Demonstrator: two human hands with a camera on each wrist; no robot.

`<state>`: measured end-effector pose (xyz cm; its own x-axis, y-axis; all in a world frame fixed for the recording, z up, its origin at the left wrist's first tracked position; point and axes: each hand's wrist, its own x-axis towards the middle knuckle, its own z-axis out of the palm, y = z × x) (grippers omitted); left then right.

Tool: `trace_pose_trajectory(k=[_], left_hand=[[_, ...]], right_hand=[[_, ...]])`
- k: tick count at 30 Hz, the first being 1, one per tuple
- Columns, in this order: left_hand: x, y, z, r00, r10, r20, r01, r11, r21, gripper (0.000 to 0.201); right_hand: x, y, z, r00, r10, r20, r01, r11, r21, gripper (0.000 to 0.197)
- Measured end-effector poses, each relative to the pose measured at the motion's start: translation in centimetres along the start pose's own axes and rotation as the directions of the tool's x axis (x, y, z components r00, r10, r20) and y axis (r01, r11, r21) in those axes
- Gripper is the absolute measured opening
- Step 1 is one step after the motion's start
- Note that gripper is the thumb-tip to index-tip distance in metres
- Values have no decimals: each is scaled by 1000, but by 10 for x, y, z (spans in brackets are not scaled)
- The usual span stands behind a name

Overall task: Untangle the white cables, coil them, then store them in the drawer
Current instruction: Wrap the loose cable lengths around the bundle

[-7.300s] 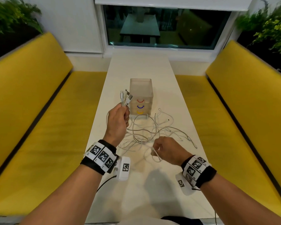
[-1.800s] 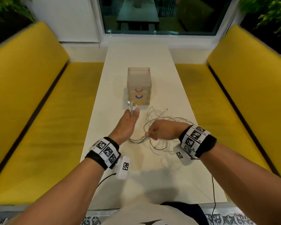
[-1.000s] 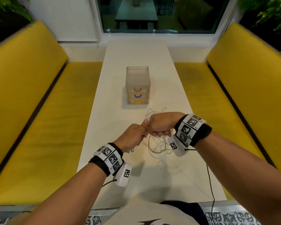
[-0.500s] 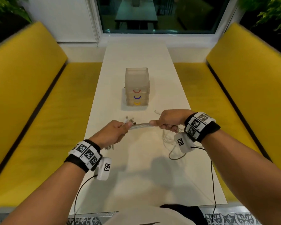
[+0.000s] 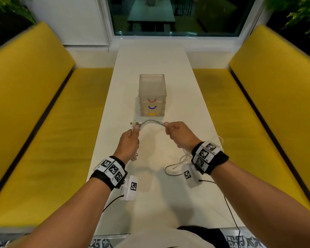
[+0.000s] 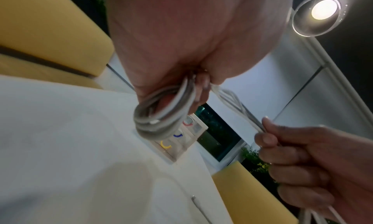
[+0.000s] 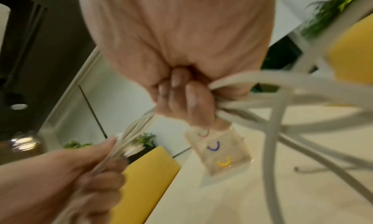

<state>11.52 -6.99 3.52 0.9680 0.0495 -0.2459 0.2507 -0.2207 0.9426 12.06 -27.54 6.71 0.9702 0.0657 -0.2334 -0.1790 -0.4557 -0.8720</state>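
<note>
A long white table (image 5: 156, 208) runs away from the person toward a window (image 5: 175, 15), with yellow cushioned benches (image 5: 43, 122) along both sides and green plants (image 5: 297, 13) in the far corners. A round ceiling lamp (image 6: 321, 12) shows in the left wrist view. Near the middle of the table stands a small clear drawer box (image 5: 152, 94) of three drawers, their curved handles red, blue and yellow from top to bottom, all closed.

The left hand (image 5: 129, 142) is closed around a bundle of white cables (image 5: 151, 122); the plug ends stick out just past its thumb, and in the left wrist view a few turns (image 6: 161, 114) are looped around its fingers. The right hand (image 5: 179, 135) is also curled tight on the same bundle, which arches in the air between the two hands, just in front of the drawer box. Behind the right hand the loose remainder (image 5: 175, 165) trails down onto the table in slack loops by the wrist.

Both wrists carry bands with black and white square code patterns (image 5: 111, 169); no readable writing or brand shows anywhere
</note>
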Motion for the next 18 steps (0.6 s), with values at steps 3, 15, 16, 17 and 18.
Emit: trace_pose_trajectory(k=[3, 15, 16, 17, 18], left_hand=[[-7, 9, 15, 998, -50, 35, 54, 990, -131, 53], [-11, 21, 35, 998, 38, 49, -25, 966, -257, 22], [-11, 21, 35, 999, 21, 32, -13, 969, -247, 25], [-11, 20, 36, 1000, 15, 14, -12, 972, -236, 30], [-11, 20, 36, 1000, 22, 2, -21, 975, -222, 36]], right_hand=[[-11, 0, 31, 978, -142, -153, 143, 990, -1, 46], [-36, -4, 62, 957, -267, 112, 289, 881, -375, 28], [-36, -4, 60, 952, -272, 137, 304, 879, -368, 28], [-37, -5, 58, 948, -278, 158, 317, 883, -347, 28], [-37, -5, 56, 943, -286, 173, 328, 890, -317, 28]])
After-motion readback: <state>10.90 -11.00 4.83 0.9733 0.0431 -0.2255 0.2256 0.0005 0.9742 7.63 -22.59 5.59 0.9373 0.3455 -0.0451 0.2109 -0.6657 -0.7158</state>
